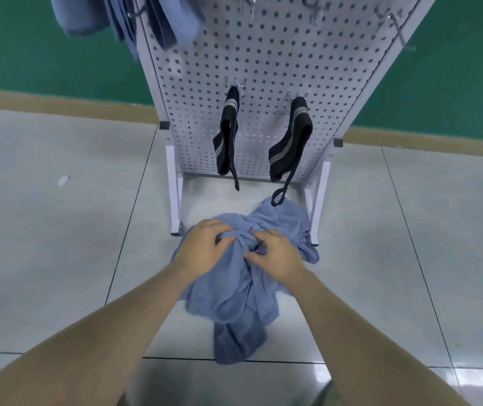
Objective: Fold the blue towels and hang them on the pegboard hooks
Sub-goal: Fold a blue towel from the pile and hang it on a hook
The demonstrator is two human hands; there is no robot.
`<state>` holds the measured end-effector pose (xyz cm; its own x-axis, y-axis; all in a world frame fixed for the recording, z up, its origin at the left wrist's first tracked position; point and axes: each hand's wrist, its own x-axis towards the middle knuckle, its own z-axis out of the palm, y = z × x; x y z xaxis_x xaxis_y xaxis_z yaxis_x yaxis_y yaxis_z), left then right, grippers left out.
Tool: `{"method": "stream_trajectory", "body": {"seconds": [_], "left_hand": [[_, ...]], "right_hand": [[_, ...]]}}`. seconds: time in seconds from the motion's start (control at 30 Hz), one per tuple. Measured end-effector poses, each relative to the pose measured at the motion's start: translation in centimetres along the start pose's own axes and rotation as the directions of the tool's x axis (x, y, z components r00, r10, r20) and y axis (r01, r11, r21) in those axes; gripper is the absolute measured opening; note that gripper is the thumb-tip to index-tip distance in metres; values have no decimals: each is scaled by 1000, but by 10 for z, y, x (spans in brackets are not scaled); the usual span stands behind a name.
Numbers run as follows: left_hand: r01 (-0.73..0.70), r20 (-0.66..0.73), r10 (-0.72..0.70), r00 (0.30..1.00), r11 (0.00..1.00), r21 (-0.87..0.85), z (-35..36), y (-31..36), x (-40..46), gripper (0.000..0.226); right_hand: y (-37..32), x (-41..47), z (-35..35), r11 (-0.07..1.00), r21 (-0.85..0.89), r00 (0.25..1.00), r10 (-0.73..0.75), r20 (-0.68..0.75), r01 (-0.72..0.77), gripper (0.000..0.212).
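Note:
A crumpled blue towel (234, 291) hangs bunched in front of me, its lower end trailing toward the floor tiles. My left hand (205, 244) grips the bunched cloth at its upper left. My right hand (275, 256) pinches a fold of the same towel just beside it. More blue towels (123, 16) hang from hooks at the top left of the white pegboard (278, 60). Several bare hooks (392, 19) stick out near the board's top right.
Two black striped bands (227, 136) (290, 142) hang from hooks low on the pegboard. The board stands on white metal legs (175, 194) on a pale tiled floor (58, 230). A green wall (44, 48) with a tan baseboard runs behind.

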<state>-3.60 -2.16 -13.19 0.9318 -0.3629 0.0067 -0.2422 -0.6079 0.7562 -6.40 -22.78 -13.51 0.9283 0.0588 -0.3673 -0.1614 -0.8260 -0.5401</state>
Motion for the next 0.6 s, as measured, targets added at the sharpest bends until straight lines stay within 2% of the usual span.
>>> {"method": "stream_trajectory", "body": {"seconds": [0.03, 0.07, 0.13, 0.17, 0.33, 0.4, 0.5, 0.6], "left_hand": [[8, 1, -8, 1000, 999, -39, -6, 8, 4, 19], [2, -2, -2, 1000, 997, -80, -13, 20, 7, 20], [7, 3, -6, 1000, 989, -151, -31, 45, 9, 18], [5, -4, -6, 1000, 985, -170, -41, 57, 9, 19], [-79, -71, 70, 995, 987, -142, -101, 114, 0, 24], [-106, -110, 91, 990, 984, -144, -129, 141, -7, 26], [-208, -173, 191, 966, 975, -83, -168, 185, -19, 30], [-284, -224, 278, 934, 959, 6, -205, 221, -28, 16]], "right_hand": [[-4, -1, -3, 998, 61, 999, -11, -51, 14, 21], [-12, -4, -9, 992, 118, 995, -25, -95, 36, 13], [-26, -10, -24, 978, 195, 987, -47, -157, 77, 36], [-36, -15, -35, 971, 220, 981, -54, -186, 95, 38], [-85, -54, -97, 926, 297, 949, -147, -279, 231, 39], [-105, -72, -121, 896, 351, 931, -152, -331, 272, 32], [-135, -97, -155, 876, 352, 898, -176, -403, 329, 36], [-168, -130, -192, 870, 302, 850, -213, -481, 389, 40]]}}
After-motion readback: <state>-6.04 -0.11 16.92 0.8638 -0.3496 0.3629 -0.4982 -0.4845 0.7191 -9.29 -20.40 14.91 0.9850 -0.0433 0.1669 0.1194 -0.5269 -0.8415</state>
